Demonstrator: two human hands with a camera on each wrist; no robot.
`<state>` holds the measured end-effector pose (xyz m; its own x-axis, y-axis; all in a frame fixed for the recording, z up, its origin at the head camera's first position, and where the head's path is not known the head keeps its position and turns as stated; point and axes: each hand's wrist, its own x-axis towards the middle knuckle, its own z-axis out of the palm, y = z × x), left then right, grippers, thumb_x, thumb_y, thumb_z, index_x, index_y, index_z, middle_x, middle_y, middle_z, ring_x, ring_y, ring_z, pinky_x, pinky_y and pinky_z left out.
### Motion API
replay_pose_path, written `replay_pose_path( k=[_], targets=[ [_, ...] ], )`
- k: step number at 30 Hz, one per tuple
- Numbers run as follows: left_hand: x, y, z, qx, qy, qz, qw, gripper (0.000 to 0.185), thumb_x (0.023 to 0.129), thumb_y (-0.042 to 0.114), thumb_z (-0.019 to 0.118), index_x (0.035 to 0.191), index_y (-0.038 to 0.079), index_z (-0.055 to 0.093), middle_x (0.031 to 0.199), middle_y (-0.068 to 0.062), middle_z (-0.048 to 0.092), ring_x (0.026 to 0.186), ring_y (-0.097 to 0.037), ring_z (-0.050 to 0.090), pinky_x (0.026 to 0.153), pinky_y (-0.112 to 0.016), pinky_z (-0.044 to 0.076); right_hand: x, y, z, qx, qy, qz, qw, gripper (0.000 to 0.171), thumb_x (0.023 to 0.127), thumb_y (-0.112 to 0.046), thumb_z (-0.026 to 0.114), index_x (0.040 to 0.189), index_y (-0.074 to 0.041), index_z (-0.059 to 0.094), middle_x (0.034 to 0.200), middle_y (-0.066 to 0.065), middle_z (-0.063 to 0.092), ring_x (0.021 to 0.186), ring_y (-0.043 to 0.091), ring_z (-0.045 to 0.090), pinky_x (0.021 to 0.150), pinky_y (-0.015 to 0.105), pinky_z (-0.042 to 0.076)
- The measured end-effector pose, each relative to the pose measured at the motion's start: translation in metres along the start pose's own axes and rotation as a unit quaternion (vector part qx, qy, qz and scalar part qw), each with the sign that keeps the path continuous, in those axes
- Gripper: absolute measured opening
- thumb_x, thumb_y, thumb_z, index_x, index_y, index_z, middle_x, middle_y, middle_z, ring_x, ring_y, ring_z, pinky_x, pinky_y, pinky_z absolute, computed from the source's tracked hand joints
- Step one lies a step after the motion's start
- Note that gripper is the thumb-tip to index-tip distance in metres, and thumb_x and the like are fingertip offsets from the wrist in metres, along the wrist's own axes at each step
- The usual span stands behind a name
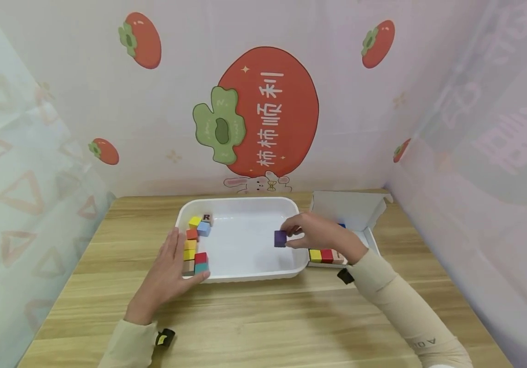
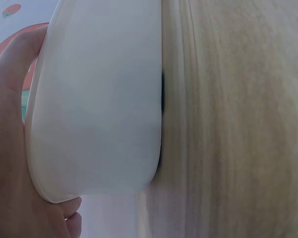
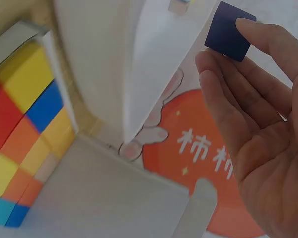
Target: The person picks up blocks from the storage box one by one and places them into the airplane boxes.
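Note:
Above the right part of the white tray (image 1: 245,278), my right hand (image 1: 314,231) pinches a dark purple cube (image 1: 280,238) between thumb and fingertips. The right wrist view shows the same dark cube (image 3: 230,30) at the ends of the fingers. My left hand (image 1: 167,263) rests on the tray's front left corner, fingers stretched along the left rim and thumb along the front rim. Several coloured cubes stand along the tray's left side, among them a red cube (image 1: 201,257), a light blue cube (image 1: 203,228) and one marked R (image 1: 206,217).
An open white cardboard box (image 1: 348,207), lid raised, stands right beside the tray. It holds several cubes, including a yellow one (image 1: 315,256) and a blue one (image 3: 45,105). The wooden table (image 1: 263,322) ends at a printed cloth (image 1: 176,102) behind.

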<state>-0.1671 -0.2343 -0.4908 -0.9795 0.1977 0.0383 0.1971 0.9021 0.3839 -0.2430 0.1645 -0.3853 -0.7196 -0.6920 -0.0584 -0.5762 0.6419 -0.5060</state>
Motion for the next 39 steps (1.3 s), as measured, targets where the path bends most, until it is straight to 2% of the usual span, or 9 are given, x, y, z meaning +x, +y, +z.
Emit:
replay_pose_path(
  k=[6, 10, 13, 22, 27, 32, 36, 39],
  targets=[
    [-0.001, 0.0, -0.001, -0.001, 0.002, 0.001, 1.0, 0.131, 0.086, 0.079, 0.065, 0.168, 0.0, 0.001, 0.178, -0.023, -0.006, 0.164, -0.047, 0.004, 0.127, -0.071, 0.02, -0.031, 0.028, -0.007, 0.011, 0.036, 0.005, 0.999, 0.026, 0.092, -0.014, 0.083, 0.116, -0.007, 0.079, 0.107, 0.003, 0.079, 0.096, 0.016, 0.076, 0.09, 0.041, 0.066],
    [0.0, 0.0, -0.001, -0.003, 0.002, 0.001, 1.0, 0.131, 0.086, 0.078, 0.065, 0.168, 0.0, 0.001, 0.178, -0.023, -0.005, 0.164, -0.048, 0.004, 0.127, -0.071, 0.019, -0.053, 0.045, -0.012, 0.032, 0.052, 0.023, 0.998, 0.027, 0.092, -0.013, 0.083, 0.116, -0.003, 0.077, 0.106, 0.007, 0.08, 0.098, 0.021, 0.077, 0.089, 0.043, 0.066],
    [0.0, 0.001, -0.001, -0.002, 0.0, 0.0, 1.0, 0.13, 0.086, 0.078, 0.065, 0.168, -0.001, 0.001, 0.178, -0.023, -0.006, 0.164, -0.048, 0.004, 0.128, -0.071, 0.018, -0.069, 0.057, -0.014, 0.02, 0.066, 0.044, 0.997, 0.028, 0.093, -0.012, 0.081, 0.118, 0.0, 0.076, 0.106, 0.009, 0.079, 0.097, 0.022, 0.077, 0.088, 0.045, 0.066],
    [0.0, 0.002, -0.002, 0.0, -0.001, -0.001, 1.0, 0.13, 0.086, 0.078, 0.065, 0.169, 0.0, 0.001, 0.178, -0.024, -0.005, 0.163, -0.049, 0.006, 0.125, -0.073, 0.022, -0.105, 0.09, -0.012, 0.012, 0.073, 0.094, 0.993, 0.026, 0.094, -0.01, 0.079, 0.116, 0.003, 0.074, 0.105, 0.012, 0.078, 0.094, 0.02, 0.076, 0.089, 0.045, 0.065],
    [0.0, 0.002, -0.001, 0.0, 0.001, 0.001, 1.0, 0.129, 0.087, 0.078, 0.064, 0.169, 0.0, 0.001, 0.178, -0.023, -0.005, 0.163, -0.048, 0.006, 0.125, -0.073, 0.022, -0.118, 0.106, -0.008, 0.007, 0.082, 0.115, 0.99, 0.027, 0.093, -0.011, 0.079, 0.117, 0.002, 0.075, 0.106, 0.012, 0.078, 0.093, 0.019, 0.076, 0.087, 0.043, 0.066],
    [0.0, 0.001, -0.001, 0.002, 0.002, 0.001, 1.0, 0.129, 0.087, 0.078, 0.064, 0.168, -0.001, 0.002, 0.178, -0.024, -0.004, 0.163, -0.048, 0.006, 0.124, -0.073, 0.023, -0.125, 0.119, -0.002, 0.015, 0.07, 0.135, 0.988, 0.028, 0.094, -0.014, 0.079, 0.118, 0.0, 0.075, 0.105, 0.008, 0.078, 0.095, 0.019, 0.075, 0.085, 0.04, 0.066],
    [0.0, 0.001, -0.001, -0.001, 0.004, 0.003, 1.0, 0.129, 0.087, 0.078, 0.064, 0.168, -0.001, 0.001, 0.177, -0.024, -0.004, 0.163, -0.048, 0.006, 0.126, -0.072, 0.022, -0.126, 0.127, 0.007, 0.024, 0.075, 0.136, 0.988, 0.026, 0.094, -0.012, 0.079, 0.117, 0.0, 0.075, 0.105, 0.008, 0.079, 0.094, 0.018, 0.076, 0.083, 0.035, 0.065],
    [-0.001, 0.0, -0.001, -0.003, 0.004, 0.004, 1.0, 0.129, 0.088, 0.077, 0.064, 0.168, -0.001, 0.001, 0.177, -0.025, -0.004, 0.163, -0.048, 0.006, 0.127, -0.071, 0.021, -0.127, 0.132, 0.011, 0.027, 0.085, 0.135, 0.987, 0.024, 0.094, -0.009, 0.078, 0.116, 0.0, 0.075, 0.106, 0.01, 0.078, 0.094, 0.019, 0.075, 0.083, 0.036, 0.066]
  ],
)
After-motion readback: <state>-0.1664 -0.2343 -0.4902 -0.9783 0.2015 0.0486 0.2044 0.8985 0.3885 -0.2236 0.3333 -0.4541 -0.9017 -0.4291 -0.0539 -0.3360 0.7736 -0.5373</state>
